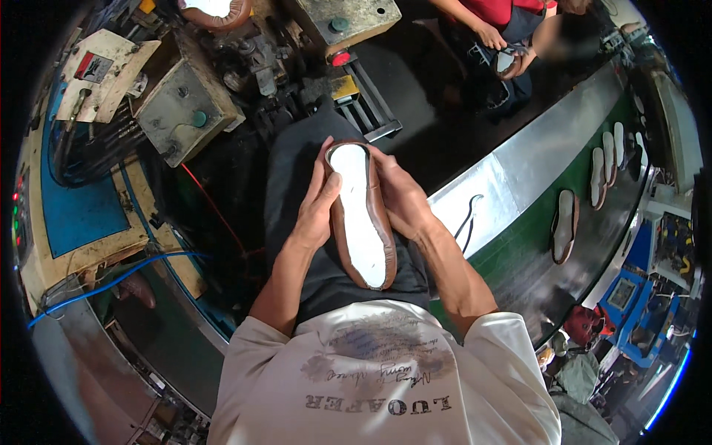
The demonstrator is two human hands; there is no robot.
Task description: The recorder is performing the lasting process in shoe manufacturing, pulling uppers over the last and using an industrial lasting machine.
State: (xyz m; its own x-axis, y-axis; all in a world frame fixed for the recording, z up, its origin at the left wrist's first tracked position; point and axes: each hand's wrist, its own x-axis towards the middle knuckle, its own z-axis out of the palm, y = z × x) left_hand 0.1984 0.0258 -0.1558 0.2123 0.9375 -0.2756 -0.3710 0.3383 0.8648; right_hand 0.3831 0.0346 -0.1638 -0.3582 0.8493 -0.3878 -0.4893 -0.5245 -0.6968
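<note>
Both hands, left hand (pixel 315 211) and right hand (pixel 400 200), fingers clasped around 1 brown shoe upper (pixel 361 215) (white insole up), steadying it above lap for inspection, probably.

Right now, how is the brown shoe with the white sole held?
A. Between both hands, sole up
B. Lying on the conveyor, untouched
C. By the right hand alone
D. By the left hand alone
A: the left hand and right hand clasp the brown shoe from either side, white sole facing up.
</note>
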